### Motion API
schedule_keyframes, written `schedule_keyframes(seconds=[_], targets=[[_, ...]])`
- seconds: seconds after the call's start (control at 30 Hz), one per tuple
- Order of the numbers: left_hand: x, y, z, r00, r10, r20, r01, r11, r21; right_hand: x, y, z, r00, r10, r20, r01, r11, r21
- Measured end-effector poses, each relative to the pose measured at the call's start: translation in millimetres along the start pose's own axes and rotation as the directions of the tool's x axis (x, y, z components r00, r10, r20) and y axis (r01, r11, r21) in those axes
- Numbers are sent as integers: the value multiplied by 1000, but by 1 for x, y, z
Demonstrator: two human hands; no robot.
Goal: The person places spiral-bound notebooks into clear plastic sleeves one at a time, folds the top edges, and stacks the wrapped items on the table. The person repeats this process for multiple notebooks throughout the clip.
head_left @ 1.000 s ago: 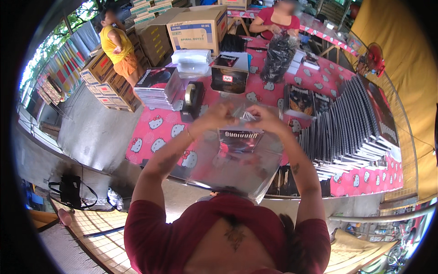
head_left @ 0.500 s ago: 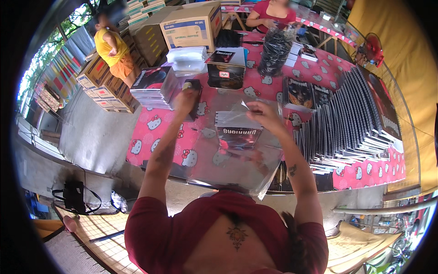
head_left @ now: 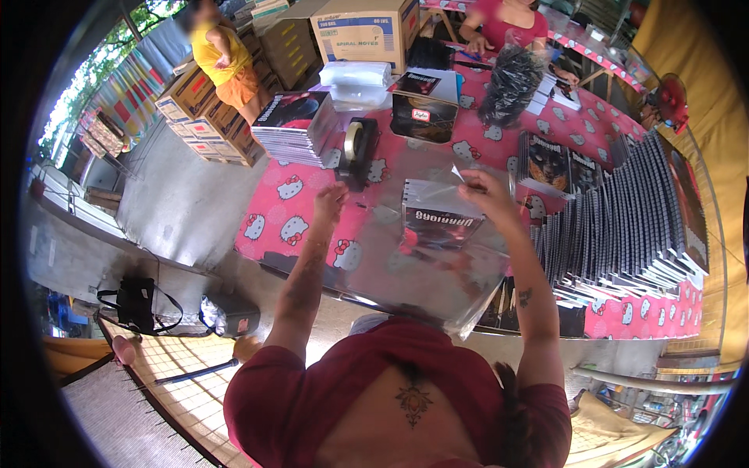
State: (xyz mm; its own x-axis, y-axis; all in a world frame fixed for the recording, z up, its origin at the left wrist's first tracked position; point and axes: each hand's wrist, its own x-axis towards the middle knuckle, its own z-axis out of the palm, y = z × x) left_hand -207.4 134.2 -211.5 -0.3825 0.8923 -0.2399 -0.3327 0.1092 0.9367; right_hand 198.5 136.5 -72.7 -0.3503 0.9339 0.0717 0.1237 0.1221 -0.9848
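A small stack of dark-covered spiral notebooks (head_left: 441, 225) lies on a clear plastic bag (head_left: 374, 273) or under its film; I cannot tell which. My right hand (head_left: 485, 193) is closed in a pinch on the plastic's edge beside the stack, with a small white tip sticking up by the fingers. My left hand (head_left: 332, 203) is in front of the black tape dispenser (head_left: 358, 160), apart from it. Its fingers are pinched together, and what they hold, if anything, is too small to make out. The dispenser carries a pale tape roll (head_left: 353, 140).
A long row of spiral notebooks (head_left: 616, 218) fills the right side of the pink table (head_left: 269, 204). Notebooks (head_left: 292, 129) are piled at the left, with an open box (head_left: 424, 117) behind the dispenser. Across the table a person (head_left: 515, 31) sits near a black plastic bundle (head_left: 511, 86).
My left hand has come off the tape dispenser and moved back toward me. The right hand keeps its pinch on the plastic. The whole view has shifted a little.
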Motion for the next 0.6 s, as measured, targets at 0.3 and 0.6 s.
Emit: schedule_keyframes(seconds=[0.3, 0.6], targets=[[-66, 170, 140, 465, 193, 864, -882, 10, 472, -6, -6, 0, 1000, 7, -8, -6, 1000, 14], [27, 95, 270, -15, -837, 548, -755, 369, 542, -5, 4, 1, 999, 35, -12, -34, 999, 41]])
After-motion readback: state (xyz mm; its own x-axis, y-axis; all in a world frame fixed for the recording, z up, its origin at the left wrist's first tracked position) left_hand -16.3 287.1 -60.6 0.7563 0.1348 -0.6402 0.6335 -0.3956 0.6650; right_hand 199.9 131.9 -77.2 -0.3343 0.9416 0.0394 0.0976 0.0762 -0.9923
